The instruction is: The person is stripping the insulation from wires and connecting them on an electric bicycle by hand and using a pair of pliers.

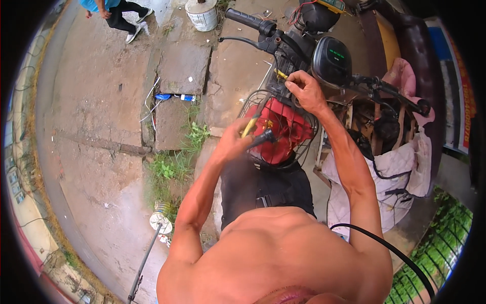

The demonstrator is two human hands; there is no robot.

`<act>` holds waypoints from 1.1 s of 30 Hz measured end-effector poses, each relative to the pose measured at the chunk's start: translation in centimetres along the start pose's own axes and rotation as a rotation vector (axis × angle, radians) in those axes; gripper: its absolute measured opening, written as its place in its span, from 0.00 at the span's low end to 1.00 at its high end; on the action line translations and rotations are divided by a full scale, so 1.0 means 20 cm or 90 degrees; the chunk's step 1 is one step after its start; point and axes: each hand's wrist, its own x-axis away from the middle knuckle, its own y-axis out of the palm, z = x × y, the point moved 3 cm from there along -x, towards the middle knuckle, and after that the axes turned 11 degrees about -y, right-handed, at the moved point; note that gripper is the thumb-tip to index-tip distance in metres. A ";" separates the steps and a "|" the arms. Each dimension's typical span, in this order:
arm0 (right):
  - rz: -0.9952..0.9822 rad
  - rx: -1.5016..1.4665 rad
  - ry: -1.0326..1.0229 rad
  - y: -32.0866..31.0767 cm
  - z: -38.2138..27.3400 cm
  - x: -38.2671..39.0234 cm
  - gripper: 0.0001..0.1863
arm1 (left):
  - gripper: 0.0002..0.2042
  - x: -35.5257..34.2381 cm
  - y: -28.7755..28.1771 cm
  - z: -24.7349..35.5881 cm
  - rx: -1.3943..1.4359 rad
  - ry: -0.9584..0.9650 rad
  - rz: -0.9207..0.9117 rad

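Observation:
My left hand (235, 141) is closed around a tool with a yellow handle (249, 126), which looks like a screwdriver; a dark rod-shaped piece (261, 138) sticks out beside it, its kind unclear. Both are over a wire basket (315, 121) with a red bag (288, 133) in it. At the handlebar's middle, my right hand (307, 91) has thumb and fingertips pinched together beside a small yellow piece (281, 75). Whether the fingers grip that piece is hard to make out. Just right of this hand is the vehicle's round black display (331, 59), lit with green marks.
The left handlebar grip (244, 19) and brake lever (238, 39) reach up and left. A yellow meter (333, 5) with red wires sits at the top. Right, a pale quilted cover (390, 202) hangs by a cluttered open box. A person (119, 12) walks at upper left, near a white bucket (202, 19).

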 end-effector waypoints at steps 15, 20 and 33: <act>0.062 -0.037 0.003 -0.02 0.07 0.00 0.08 | 0.10 -0.15 0.73 -0.48 -0.348 0.245 0.042; 0.087 -0.060 -0.014 0.00 0.09 0.02 0.08 | 0.11 -0.11 0.75 -0.54 -0.433 0.325 0.129; 0.088 -0.054 -0.027 0.00 0.15 0.02 0.09 | 0.09 -0.05 0.45 0.03 -0.115 0.071 0.123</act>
